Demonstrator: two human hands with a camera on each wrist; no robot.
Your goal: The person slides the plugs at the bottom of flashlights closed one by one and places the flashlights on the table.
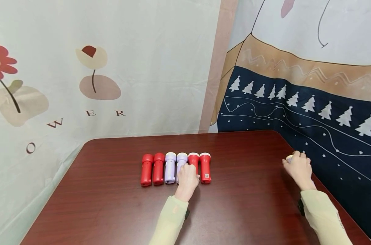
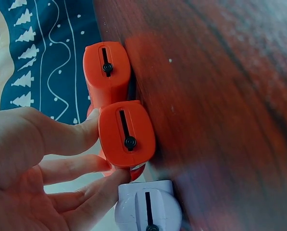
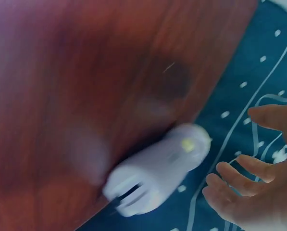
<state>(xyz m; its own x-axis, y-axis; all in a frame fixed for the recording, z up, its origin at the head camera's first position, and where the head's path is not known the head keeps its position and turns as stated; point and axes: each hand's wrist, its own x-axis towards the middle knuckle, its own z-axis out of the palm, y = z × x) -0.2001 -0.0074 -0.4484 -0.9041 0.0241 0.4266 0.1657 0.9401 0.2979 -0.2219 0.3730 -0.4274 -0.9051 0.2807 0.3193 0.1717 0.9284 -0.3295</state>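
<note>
Six flashlights lie in a row on the table in the head view. My left hand [image 1: 188,177] is over the right half of the row. In the left wrist view its thumb and fingers pinch the tail end of a red flashlight [image 2: 127,134], between another red flashlight [image 2: 106,67] and a lavender flashlight [image 2: 150,207]. My right hand [image 1: 299,170] is at the table's right edge. The right wrist view shows a lavender flashlight [image 3: 155,171] lying by that edge, with the right hand's loosely bent fingers [image 3: 225,192] apart from it.
At the row's left are two all-red flashlights [image 1: 147,170], then a lavender flashlight [image 1: 170,168]. A red flashlight with a white rim [image 1: 205,168] ends the row on the right. Printed curtains [image 1: 160,68] hang behind and beside the brown table [image 1: 111,211].
</note>
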